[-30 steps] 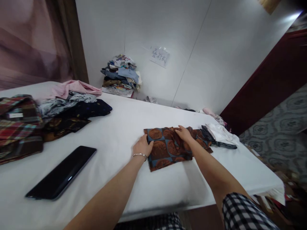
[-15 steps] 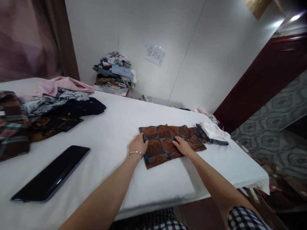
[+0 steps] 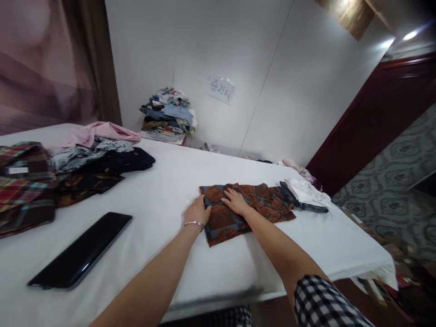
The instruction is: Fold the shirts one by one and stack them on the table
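Observation:
A folded shirt (image 3: 223,220) with large brown round shapes on blue lies flattened on the white-covered table (image 3: 163,195). At its left edge, my left hand (image 3: 197,211), with a bracelet at the wrist, has fingers and thumb closed on the cloth; the fingertips are partly hidden. My right hand (image 3: 235,202) lies flat on the upper middle of the shirt, fingers spread and nothing gripped. The shirt's right end is bunched and wrinkled, close against a dark grey garment (image 3: 311,207) and a white garment (image 3: 306,191).
To the left are a black phone-like slab (image 3: 81,250), a plaid shirt (image 3: 30,190) and a heap with a pink garment (image 3: 109,131). A tall clothes stack (image 3: 170,113) stands by the wall, near a handwritten paper sign (image 3: 220,89). The table's front edge (image 3: 231,302) is close to me.
My right hand has slid left and away from me across the shirt, its fingers now more spread. My left hand stays at the left edge. The camera view has shifted slightly.

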`<action>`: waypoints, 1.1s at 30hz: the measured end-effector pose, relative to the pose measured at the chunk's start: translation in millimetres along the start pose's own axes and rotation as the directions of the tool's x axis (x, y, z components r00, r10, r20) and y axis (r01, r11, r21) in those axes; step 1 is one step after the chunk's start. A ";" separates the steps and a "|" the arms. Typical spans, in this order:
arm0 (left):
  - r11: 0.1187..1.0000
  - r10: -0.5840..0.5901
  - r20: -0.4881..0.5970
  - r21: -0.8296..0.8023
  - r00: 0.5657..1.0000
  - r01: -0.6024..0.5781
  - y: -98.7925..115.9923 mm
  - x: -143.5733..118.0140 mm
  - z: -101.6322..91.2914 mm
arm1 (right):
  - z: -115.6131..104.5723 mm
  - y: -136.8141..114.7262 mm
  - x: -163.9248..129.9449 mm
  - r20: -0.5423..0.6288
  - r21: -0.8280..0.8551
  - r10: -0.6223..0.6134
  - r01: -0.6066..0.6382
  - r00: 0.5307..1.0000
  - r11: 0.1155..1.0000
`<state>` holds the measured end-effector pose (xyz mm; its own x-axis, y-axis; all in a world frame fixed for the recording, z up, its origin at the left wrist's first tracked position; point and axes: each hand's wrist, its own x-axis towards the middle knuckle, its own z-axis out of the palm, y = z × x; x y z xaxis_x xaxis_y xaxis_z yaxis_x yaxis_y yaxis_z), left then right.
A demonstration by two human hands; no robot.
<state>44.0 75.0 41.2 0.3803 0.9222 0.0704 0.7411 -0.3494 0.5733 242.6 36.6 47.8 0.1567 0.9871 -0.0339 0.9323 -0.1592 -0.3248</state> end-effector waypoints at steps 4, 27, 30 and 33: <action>1.000 -0.004 0.010 0.001 1.000 0.004 1.1 -0.6 0.3 | -8.1 24.9 -1.6 -0.035 -0.067 0.218 -0.220 0.975 0.973; 0.980 -0.127 0.006 -0.157 0.992 0.126 8.4 3.9 -35.5 | 24.6 -36.4 -48.6 -0.039 0.260 -0.040 0.049 0.998 0.964; 0.973 -0.150 -0.045 -0.185 0.988 0.139 -21.5 4.3 -69.5 | 30.0 -69.6 -49.7 -0.006 0.481 -0.096 0.087 0.995 0.873; 0.967 -0.197 -0.043 -0.176 0.979 0.187 -50.7 -2.3 -98.9 | 33.9 -98.6 -48.9 0.002 0.694 -0.098 0.069 0.995 0.717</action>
<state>-49.2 106.9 92.6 0.2026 0.9792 -0.0086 0.6900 -0.1365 0.7108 132.0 4.7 49.5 0.0640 0.9979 -0.0037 0.4526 -0.0323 -0.8911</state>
